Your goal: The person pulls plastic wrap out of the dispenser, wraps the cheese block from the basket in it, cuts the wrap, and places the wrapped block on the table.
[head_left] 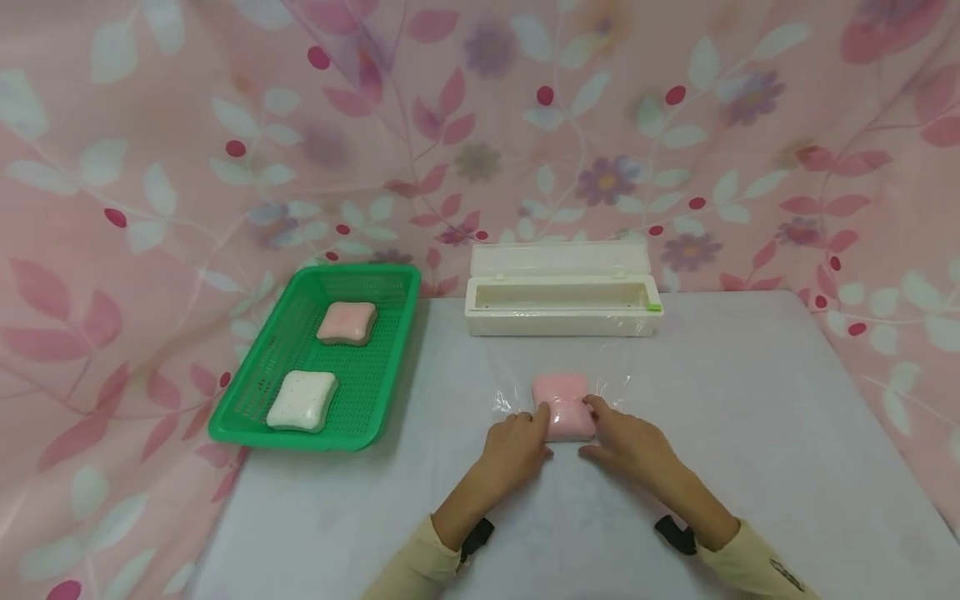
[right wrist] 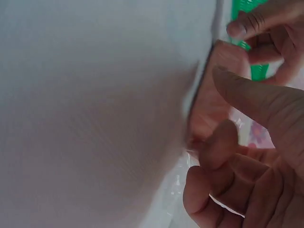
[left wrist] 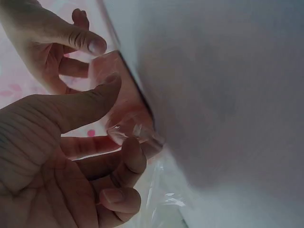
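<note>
A pink bar of soap (head_left: pixel 567 408) with a narrowed waist lies on the white table, with clear cling film (head_left: pixel 510 392) around it and spread behind it. At its left side, my left hand (head_left: pixel 517 446) grips the bar, the thumb against the near edge and fingers curled at the film. My right hand (head_left: pixel 630 442) holds the opposite side in much the same way. Both wrist views show the two thumbs on the soap's near face and crinkled film at its side. How the film lies underneath is hidden.
Behind the soap stands a white cling film box (head_left: pixel 562 323), its lid raised and a green slider (head_left: pixel 655 307) at its right end. To the left, a green basket (head_left: pixel 390 392) holds a pink soap (head_left: pixel 347 322) and a white soap (head_left: pixel 302 401). A floral curtain (head_left: pixel 525 125) hangs behind.
</note>
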Demonstrator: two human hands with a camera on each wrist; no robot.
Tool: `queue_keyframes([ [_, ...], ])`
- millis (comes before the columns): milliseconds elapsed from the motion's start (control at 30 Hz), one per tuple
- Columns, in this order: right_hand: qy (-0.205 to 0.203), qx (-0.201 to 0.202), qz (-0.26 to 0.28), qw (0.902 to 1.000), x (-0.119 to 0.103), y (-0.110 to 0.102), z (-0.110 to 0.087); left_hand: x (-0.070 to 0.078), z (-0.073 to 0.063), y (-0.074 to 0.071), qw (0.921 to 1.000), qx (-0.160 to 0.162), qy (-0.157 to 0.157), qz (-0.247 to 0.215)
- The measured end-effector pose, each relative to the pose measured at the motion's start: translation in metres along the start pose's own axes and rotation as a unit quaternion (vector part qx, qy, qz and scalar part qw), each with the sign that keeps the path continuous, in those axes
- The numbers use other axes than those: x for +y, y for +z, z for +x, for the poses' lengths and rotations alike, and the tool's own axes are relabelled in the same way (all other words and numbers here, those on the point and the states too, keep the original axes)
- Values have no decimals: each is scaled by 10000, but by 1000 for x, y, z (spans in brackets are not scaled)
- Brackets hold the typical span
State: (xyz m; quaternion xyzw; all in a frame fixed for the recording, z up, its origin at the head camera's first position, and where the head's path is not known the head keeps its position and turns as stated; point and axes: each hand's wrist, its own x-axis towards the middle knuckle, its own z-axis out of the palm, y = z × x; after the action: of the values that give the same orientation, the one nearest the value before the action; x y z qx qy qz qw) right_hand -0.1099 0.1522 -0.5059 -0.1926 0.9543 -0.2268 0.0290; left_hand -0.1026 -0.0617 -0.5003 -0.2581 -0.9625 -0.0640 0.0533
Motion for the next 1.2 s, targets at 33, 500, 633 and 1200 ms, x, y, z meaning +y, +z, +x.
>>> queue_keyframes([
  [33, -24, -5, -17, 10000, -1, 3, 2, 1, 0, 2, 10000, 47, -10, -49],
  [500, -215, 1019, 117, 9945, -2, -15, 16, -16, 27, -20, 9944, 108, -229, -1025],
  [633, -229, 1194, 265, 9922, -1, -28, 34, -28, 47, -33, 9912, 185, -338, -1265],
  [1200, 838, 797, 840, 9897, 11, -48, 120, -74, 121, -26, 9825, 309, -1012, -1535],
])
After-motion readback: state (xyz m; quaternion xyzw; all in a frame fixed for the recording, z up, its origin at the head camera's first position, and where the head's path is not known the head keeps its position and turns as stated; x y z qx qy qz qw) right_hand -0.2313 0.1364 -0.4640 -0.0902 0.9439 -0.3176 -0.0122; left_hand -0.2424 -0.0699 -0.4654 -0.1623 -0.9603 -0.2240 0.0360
